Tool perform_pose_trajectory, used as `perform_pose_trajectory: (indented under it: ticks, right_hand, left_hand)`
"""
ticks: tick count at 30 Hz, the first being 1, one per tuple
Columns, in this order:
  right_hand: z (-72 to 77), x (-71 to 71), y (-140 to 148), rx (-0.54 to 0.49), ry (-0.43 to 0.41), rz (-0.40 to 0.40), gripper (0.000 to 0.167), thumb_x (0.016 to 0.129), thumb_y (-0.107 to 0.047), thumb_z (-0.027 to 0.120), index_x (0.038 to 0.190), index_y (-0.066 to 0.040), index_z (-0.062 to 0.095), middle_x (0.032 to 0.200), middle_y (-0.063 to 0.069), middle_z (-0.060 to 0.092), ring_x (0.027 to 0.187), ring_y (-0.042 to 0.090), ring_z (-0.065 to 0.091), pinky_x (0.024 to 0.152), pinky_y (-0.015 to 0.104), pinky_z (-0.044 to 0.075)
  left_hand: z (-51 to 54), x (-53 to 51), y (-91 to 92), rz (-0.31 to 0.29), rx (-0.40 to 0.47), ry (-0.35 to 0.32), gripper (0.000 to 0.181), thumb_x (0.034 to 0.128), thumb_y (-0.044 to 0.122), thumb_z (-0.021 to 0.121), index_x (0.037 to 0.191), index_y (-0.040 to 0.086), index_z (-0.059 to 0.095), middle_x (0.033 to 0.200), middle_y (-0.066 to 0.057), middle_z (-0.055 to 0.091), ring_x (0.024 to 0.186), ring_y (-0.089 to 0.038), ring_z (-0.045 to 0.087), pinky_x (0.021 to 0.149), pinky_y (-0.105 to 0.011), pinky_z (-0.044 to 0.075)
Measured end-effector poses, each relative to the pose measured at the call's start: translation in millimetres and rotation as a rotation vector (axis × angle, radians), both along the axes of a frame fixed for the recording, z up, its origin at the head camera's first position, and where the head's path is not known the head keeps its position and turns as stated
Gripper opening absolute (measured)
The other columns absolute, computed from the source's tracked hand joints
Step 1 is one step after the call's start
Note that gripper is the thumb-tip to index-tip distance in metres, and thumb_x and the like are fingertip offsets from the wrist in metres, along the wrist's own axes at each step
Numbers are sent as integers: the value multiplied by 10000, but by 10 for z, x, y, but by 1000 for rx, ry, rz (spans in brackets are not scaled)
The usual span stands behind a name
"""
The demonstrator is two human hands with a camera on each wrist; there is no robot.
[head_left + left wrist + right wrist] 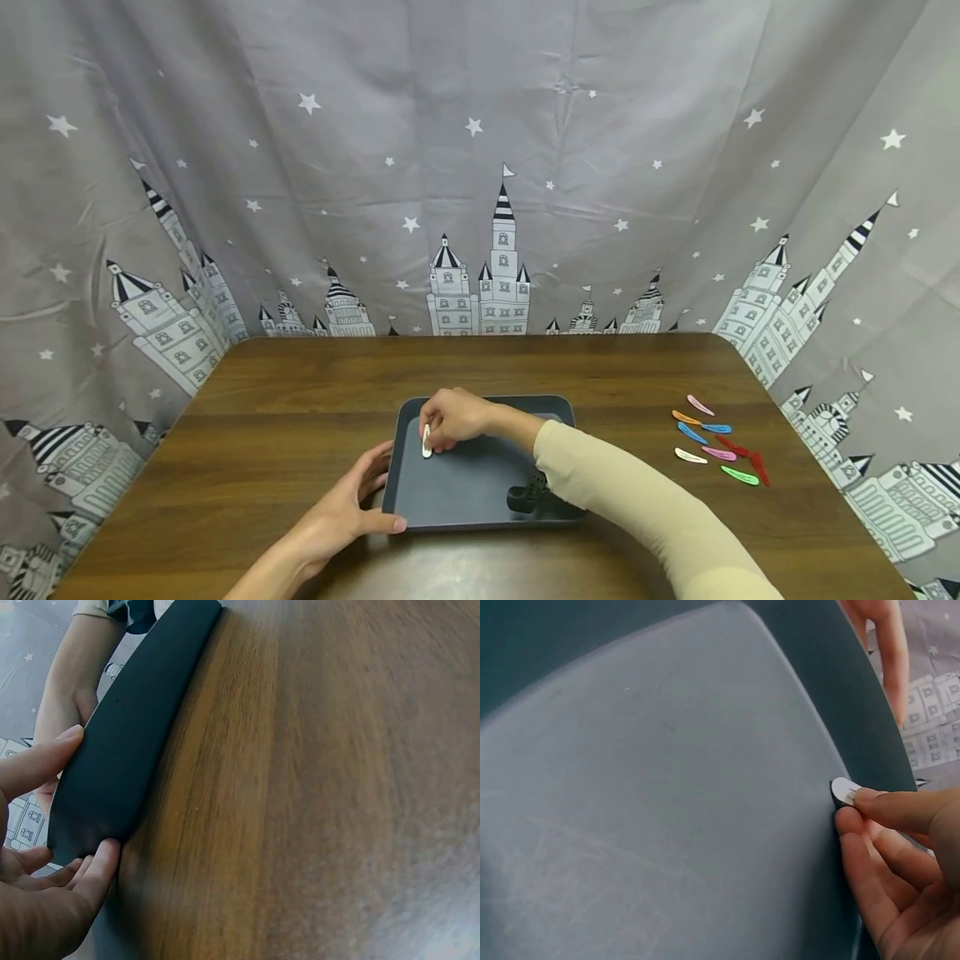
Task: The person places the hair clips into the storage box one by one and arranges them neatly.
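Note:
A dark grey rectangular tray (pixel 465 496) lies on the wooden table in the head view. Inside it, near the left wall, my right hand (pixel 459 412) pinches a white snap hair clip (pixel 427 450) between thumb and fingers. The right wrist view shows the clip's rounded white end (pixel 843 789) sticking out past the fingertips, close to the tray wall. At the tray's near left corner my left hand (pixel 347 506) grips the side, its thumb on the near rim and its fingers along the left wall. In the left wrist view, those fingers touch the tray's outer wall (pixel 127 742).
Several hair clips lie right of the tray: green (pixel 740 475), white (pixel 691 457), orange (pixel 686 417), and pink, blue and red ones. A black device (pixel 525 497) shows beside the right sleeve, over the tray. A grey castle-print curtain (pixel 600 167) hangs behind the table.

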State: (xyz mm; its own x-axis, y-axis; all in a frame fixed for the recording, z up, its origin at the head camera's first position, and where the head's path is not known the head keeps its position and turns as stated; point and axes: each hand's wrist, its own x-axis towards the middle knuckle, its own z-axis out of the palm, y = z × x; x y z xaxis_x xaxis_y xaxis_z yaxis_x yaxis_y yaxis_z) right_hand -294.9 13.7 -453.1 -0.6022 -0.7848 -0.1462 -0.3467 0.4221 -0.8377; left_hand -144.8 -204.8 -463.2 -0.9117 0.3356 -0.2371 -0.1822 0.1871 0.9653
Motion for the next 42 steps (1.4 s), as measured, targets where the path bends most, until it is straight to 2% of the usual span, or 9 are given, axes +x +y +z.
perform_pose_trajectory:
  ticks: [9,13,19,25,33,42]
  right_hand:
    - [-42,-4,-121,40,109,0,86,927,-1,750,882,-73,743,727,6,730,619,135,673,579,230,519]
    - [-38,20,-185,62,200,4,84,902,-24,787,873,-89,742,692,-18,714,570,76,634,552,211,494]
    - [-40,61,-245,101,288,-42,121,861,-51,835,852,-105,726,660,-80,676,548,23,612,543,191,491]
    - [-72,72,-267,163,349,-59,158,856,-143,866,940,-115,736,669,-119,637,566,19,579,555,177,458]
    - [-38,60,-222,136,326,-47,235,860,-123,862,1041,-57,728,695,-106,646,573,31,601,561,184,474]
    - [52,-10,-59,108,292,14,249,892,-146,840,1099,-61,732,750,-96,669,613,58,637,588,213,511]
  left_hand:
    - [33,-18,-6,-11,6,-9,1040,824,45,861,1627,122,204,1638,-247,221,1489,-500,195,1096,-670,289]
    - [42,-14,-18,-6,2,-17,1041,825,50,863,1628,129,206,1637,-247,224,1490,-499,195,1094,-666,294]
    - [38,-8,-22,-1,-6,-10,1027,830,53,859,1627,134,216,1634,-243,236,1489,-491,206,1091,-671,293]
    - [32,5,-18,3,-9,-8,1038,824,55,864,1629,134,213,1633,-246,238,1490,-494,207,1088,-675,299]
    - [34,15,-29,-11,-7,-19,1028,849,64,845,1634,132,185,1641,-255,200,1488,-520,173,1080,-708,280]
    - [29,21,-34,-13,1,-13,1016,855,55,835,1634,134,187,1637,-251,209,1489,-516,170,1084,-715,264]
